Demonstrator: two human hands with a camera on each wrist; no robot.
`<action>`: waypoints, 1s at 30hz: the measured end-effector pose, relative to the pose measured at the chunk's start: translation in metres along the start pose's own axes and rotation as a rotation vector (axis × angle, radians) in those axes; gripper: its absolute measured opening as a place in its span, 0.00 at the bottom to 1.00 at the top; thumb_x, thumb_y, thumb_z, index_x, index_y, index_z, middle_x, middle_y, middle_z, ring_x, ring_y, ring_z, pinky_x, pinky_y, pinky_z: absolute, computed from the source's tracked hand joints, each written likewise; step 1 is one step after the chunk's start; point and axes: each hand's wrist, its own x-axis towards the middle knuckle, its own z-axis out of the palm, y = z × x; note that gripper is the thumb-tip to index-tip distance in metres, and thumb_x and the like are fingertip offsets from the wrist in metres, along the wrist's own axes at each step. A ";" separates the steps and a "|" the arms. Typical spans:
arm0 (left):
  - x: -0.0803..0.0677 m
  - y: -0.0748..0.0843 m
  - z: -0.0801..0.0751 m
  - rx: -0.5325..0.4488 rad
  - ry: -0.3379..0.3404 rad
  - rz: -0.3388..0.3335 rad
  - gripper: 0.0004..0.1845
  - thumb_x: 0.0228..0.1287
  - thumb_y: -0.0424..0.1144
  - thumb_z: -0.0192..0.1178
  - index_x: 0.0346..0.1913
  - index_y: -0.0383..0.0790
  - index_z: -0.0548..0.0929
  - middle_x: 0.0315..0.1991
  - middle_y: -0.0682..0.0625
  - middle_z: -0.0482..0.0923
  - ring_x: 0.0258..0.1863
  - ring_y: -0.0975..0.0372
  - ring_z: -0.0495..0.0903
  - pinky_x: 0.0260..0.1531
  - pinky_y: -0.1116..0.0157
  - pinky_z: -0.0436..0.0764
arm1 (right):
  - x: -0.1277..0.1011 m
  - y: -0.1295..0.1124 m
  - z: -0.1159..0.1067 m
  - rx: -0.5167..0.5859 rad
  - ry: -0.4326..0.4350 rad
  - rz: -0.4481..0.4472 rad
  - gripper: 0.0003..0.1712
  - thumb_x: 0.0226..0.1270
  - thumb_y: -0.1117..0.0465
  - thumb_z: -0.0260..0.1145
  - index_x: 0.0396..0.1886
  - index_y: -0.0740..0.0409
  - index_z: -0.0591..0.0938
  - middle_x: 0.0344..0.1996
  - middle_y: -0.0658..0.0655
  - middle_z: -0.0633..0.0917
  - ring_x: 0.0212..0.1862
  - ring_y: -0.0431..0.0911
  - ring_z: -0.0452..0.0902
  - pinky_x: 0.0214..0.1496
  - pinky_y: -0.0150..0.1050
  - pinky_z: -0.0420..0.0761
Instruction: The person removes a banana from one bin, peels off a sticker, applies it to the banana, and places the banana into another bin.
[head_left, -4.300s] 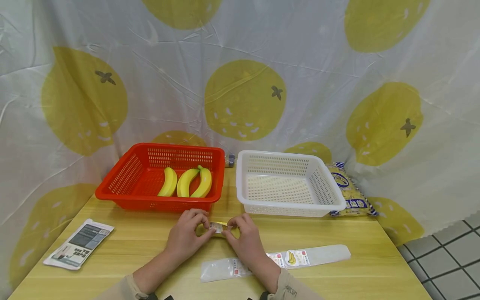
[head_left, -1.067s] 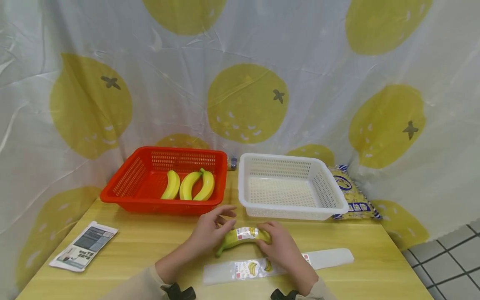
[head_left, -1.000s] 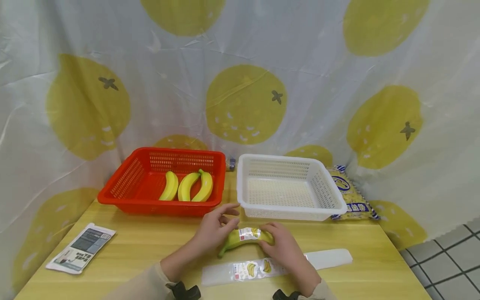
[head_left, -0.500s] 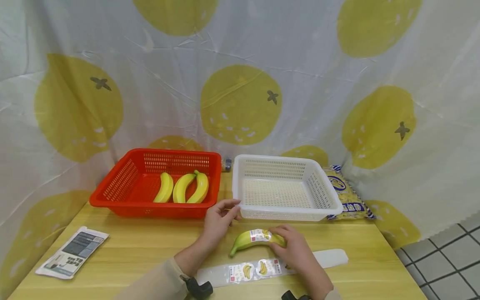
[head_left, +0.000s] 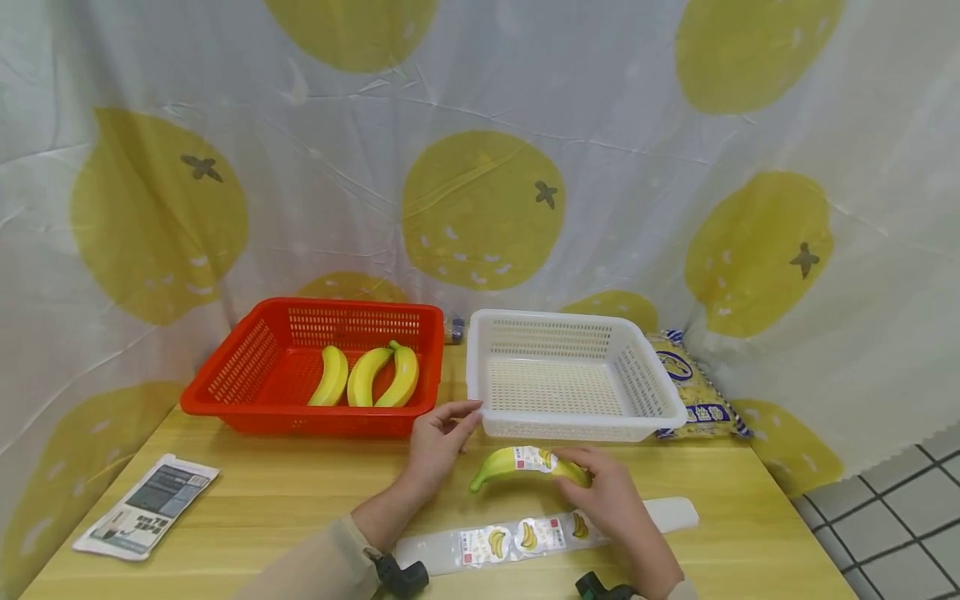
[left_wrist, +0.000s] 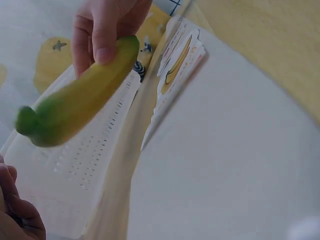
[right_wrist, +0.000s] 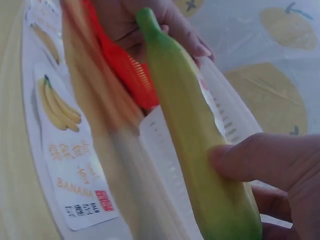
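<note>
My right hand [head_left: 592, 483] grips a yellow banana [head_left: 517, 463] with a sticker on it, held just above the table in front of the white basket [head_left: 480, 392]. In the right wrist view my thumb [right_wrist: 260, 160] presses on the banana [right_wrist: 195, 135]. My left hand [head_left: 442, 433] is off the banana, its fingers relaxed, near the white basket's front left corner. The left wrist view has the banana [left_wrist: 80, 102] with the right hand's fingers [left_wrist: 105, 25] round its far end. A strip of banana stickers [head_left: 525, 535] lies on the table under my right wrist.
A red basket [head_left: 225, 387] at back left holds three bananas [head_left: 363, 377]. The white basket has nothing in it. A yellow and blue bag [head_left: 693, 387] lies behind it on the right. A printed leaflet [head_left: 146, 504] lies at front left. A curtain encloses the table.
My left hand let go of the banana and moved towards the white basket's corner. My right hand lifted the banana and carried it a little right and away from me.
</note>
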 end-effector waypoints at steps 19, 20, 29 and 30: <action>0.006 0.000 0.002 -0.005 -0.024 -0.009 0.15 0.62 0.43 0.74 0.51 0.46 0.90 0.44 0.48 0.86 0.21 0.63 0.71 0.22 0.72 0.75 | 0.128 -0.046 -0.086 -0.291 -0.027 -0.146 0.23 0.70 0.57 0.71 0.61 0.62 0.84 0.56 0.64 0.86 0.56 0.62 0.83 0.56 0.56 0.82; 0.005 0.000 0.002 -0.004 -0.024 -0.011 0.15 0.63 0.43 0.74 0.51 0.46 0.90 0.43 0.47 0.86 0.21 0.63 0.71 0.22 0.72 0.75 | 0.141 -0.049 -0.087 -0.332 -0.068 -0.136 0.23 0.71 0.58 0.70 0.61 0.64 0.83 0.57 0.65 0.86 0.57 0.63 0.82 0.58 0.58 0.81; -0.001 -0.004 -0.002 0.028 -0.022 -0.019 0.16 0.63 0.45 0.73 0.53 0.47 0.90 0.42 0.50 0.86 0.21 0.63 0.72 0.23 0.72 0.77 | 0.223 -0.060 -0.061 -0.542 -0.296 -0.150 0.02 0.58 0.70 0.66 0.31 0.65 0.85 0.25 0.57 0.81 0.28 0.48 0.71 0.36 0.44 0.75; -0.001 -0.003 -0.002 0.026 -0.023 -0.015 0.16 0.63 0.45 0.73 0.53 0.47 0.90 0.43 0.50 0.86 0.22 0.63 0.71 0.23 0.72 0.77 | 0.228 -0.060 -0.057 -0.544 -0.301 -0.158 0.03 0.55 0.71 0.65 0.24 0.62 0.81 0.20 0.53 0.75 0.25 0.46 0.64 0.32 0.42 0.70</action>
